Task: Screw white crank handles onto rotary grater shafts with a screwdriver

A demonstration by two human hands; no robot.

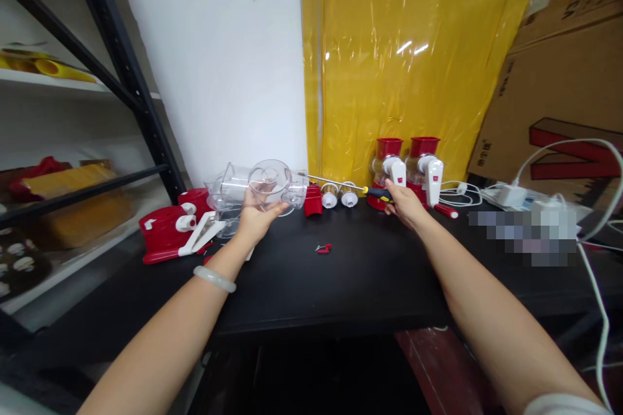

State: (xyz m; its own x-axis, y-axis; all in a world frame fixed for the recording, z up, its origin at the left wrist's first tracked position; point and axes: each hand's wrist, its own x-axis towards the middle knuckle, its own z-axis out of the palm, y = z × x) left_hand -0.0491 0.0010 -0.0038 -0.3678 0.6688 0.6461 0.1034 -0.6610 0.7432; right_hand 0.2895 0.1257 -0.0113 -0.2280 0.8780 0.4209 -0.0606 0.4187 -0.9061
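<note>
My left hand (pixel 260 209) is closed around a clear plastic housing (pixel 234 183), held on its side above the table. In my right hand (pixel 405 203) is a screwdriver (pixel 372 193) with a black and yellow handle. Its long metal shaft points left, and the tip reaches the right end of the housing; whether it touches a screw there I cannot tell. A small red part (pixel 325 249) lies on the black table (pixel 360 272) with tiny bits beside it. Behind the shaft sit a red plastic piece (pixel 313 201) and two drum-shaped parts (pixel 339 197) with white ends.
Red bases with white cranks (pixel 168 233) stand at the left. Two assembled red-and-white rotary graters (pixel 423 165) are at the back right. White cables and a power strip (pixel 528 198) occupy the right side, before a cardboard box (pixel 564 84). A metal shelf frame (pixel 121 58) rises at left.
</note>
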